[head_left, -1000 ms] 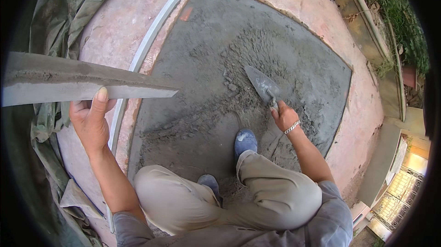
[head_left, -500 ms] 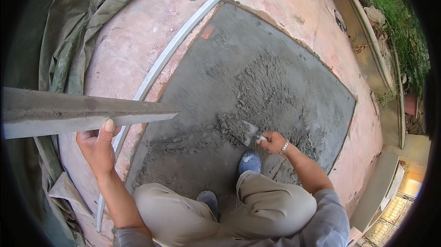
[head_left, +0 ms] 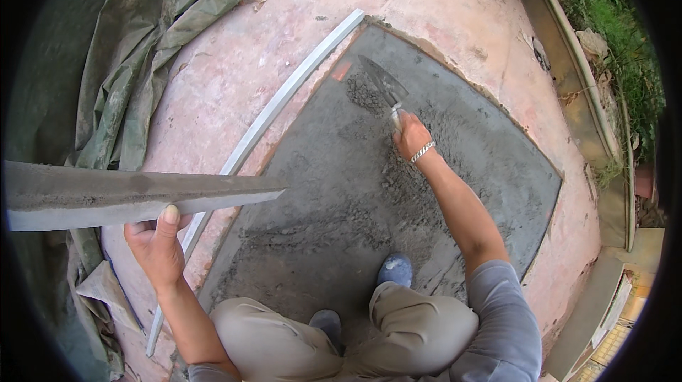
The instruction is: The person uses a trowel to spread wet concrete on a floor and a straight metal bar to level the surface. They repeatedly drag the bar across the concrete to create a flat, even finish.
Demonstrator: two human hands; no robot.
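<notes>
My left hand (head_left: 158,245) grips a long metal straightedge bar (head_left: 142,203) from below, thumb on its near face. The bar is smeared with mortar on top and juts over the left edge of the wet grey mortar bed (head_left: 320,147). My right hand (head_left: 412,135) is wrapped round the handle of a pointed trowel (head_left: 387,85), reaching toward the far end of the bed. Beside the blade lies a small heap of loose mortar (head_left: 366,94). An orange patch (head_left: 342,71) shows in the bed just left of that heap.
A pale metal strip (head_left: 288,87) lies along the bed's left side on the pinkish floor (head_left: 213,90). Crumpled green tarpaulin (head_left: 135,48) covers the far left. My blue shoes (head_left: 395,269) stand on the mortar. A low wall (head_left: 590,105) with grass (head_left: 590,5) behind runs along the right.
My right hand has carried the trowel from near my shoe to the far end of the bed, where loose mortar now lies. The bar has shifted slightly in view, still in my left hand.
</notes>
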